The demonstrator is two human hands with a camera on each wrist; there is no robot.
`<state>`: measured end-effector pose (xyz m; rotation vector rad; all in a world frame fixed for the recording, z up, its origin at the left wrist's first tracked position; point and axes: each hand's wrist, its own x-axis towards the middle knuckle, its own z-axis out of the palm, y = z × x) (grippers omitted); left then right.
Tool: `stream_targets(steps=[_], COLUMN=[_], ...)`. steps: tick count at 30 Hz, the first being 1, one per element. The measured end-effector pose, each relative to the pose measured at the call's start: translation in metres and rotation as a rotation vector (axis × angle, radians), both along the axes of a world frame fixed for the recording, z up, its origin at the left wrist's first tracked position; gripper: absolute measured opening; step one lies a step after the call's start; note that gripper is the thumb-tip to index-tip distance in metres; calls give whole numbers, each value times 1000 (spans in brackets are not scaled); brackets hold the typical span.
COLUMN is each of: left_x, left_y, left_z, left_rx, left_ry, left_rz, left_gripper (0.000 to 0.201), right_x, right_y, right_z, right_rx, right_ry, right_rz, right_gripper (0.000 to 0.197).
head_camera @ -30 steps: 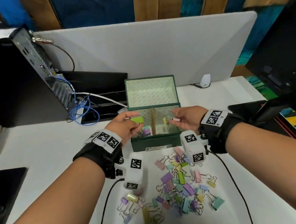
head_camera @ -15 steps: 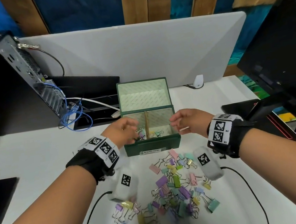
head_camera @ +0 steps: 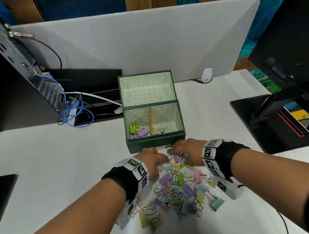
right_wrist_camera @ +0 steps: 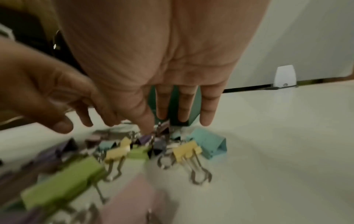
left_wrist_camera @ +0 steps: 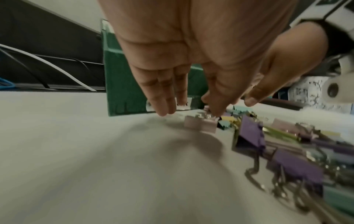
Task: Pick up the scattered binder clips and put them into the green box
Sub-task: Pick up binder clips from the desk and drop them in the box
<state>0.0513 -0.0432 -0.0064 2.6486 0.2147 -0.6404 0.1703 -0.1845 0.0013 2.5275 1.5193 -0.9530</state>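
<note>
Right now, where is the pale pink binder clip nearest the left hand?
Left wrist view: the pale pink binder clip lies on the white table under the left hand, before the green box.

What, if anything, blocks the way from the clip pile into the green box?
Nothing visible does. The green box stands just beyond the binder clips with its lid tipped back. Both hands, left hand and right hand, are down at the pile's far edge.

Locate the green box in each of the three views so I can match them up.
Head: green box, centre, lid open, beyond both hands.
Left wrist: upper centre-left, behind the fingers.
Right wrist: only a sliver between the fingers.
Shared landmark: the pile of binder clips.
</note>
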Motion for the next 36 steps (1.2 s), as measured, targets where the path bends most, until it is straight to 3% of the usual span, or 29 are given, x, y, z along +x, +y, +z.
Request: stream_targets(steps=[5, 8, 12, 17, 23, 26, 28, 31, 36], left_x=[3, 1, -3, -7, -12, -5, 0, 10, 18], left_y=[-2, 0, 4, 13, 33, 46, 56, 67, 70], left_z=[-12, -14, -13, 3, 43, 56, 60, 58, 54], left_rx=[69, 74, 30, -52, -414, -759, -924, -1002, -1073], left_ry=[1, 10, -20, -45, -183, -239, -288, -347, -391], left_rz=[-4, 14, 49, 152, 497, 778, 904, 1008, 1119], left_gripper=[41, 36, 22, 18, 18, 22, 24, 21, 21], right_x=[0, 5, 10, 11, 14, 13, 9, 2, 9], right_y=[0, -2, -4, -6, 23, 48, 64, 71, 45], right_z=[-18, -18, -7, 17, 64, 78, 80, 80, 65], right_rx=[-41, -35, -3, 53, 300, 424, 431, 383, 414], right_ry=[-98, -58, -28, 42, 411, 558, 503, 432, 288], right_rz=[-10, -76, -100, -174, -455, -567, -521, -453, -383], right_gripper=[62, 56, 34, 22, 20, 19, 29, 47, 37])
